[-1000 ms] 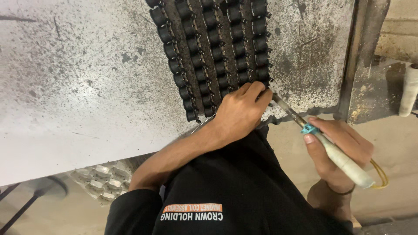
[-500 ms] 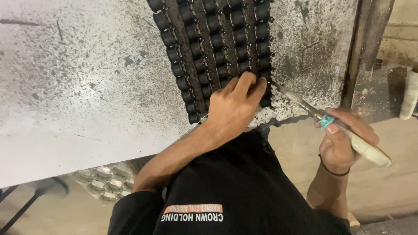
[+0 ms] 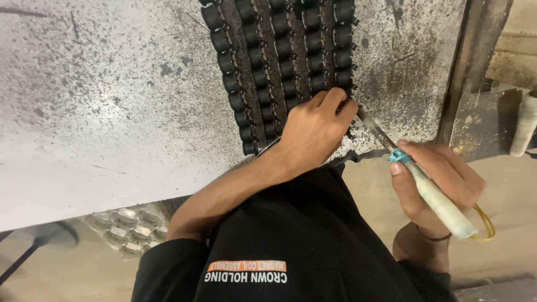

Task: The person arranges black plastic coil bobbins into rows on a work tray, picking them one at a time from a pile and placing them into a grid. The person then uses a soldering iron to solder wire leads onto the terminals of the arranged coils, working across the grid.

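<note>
- We see our left hand (image 3: 313, 131) lying on the near end of a rack of black coils (image 3: 279, 61), its fingers (image 3: 335, 103) bent together and pressed down on the last coils of the right-hand rows.
- Whether those fingers pinch one single coil we cannot tell; the hand hides what is under it.
- Our right hand (image 3: 442, 179) is clamped round the pale handle of a soldering iron (image 3: 425, 184), with the thumb by the turquoise collar.
- The iron slants up and to the left, and its dark metal tip meets the rack just beside our left fingertips.
- A yellow cord (image 3: 485, 226) loops out from the butt of the handle, below the right hand.
- The coils stand in several close rows on dark strips, which run away from us across a grey, black-speckled surface (image 3: 100, 112).
- The rack sits toward the right part of that surface, its near end close to the edge in front of us.
- A clear blister tray (image 3: 126, 223) of small round parts shows below the surface edge, by our left elbow.
- A dark upright post (image 3: 470, 61) stands to the right of the surface, and a whitish roll (image 3: 526, 123) lies beyond it.
</note>
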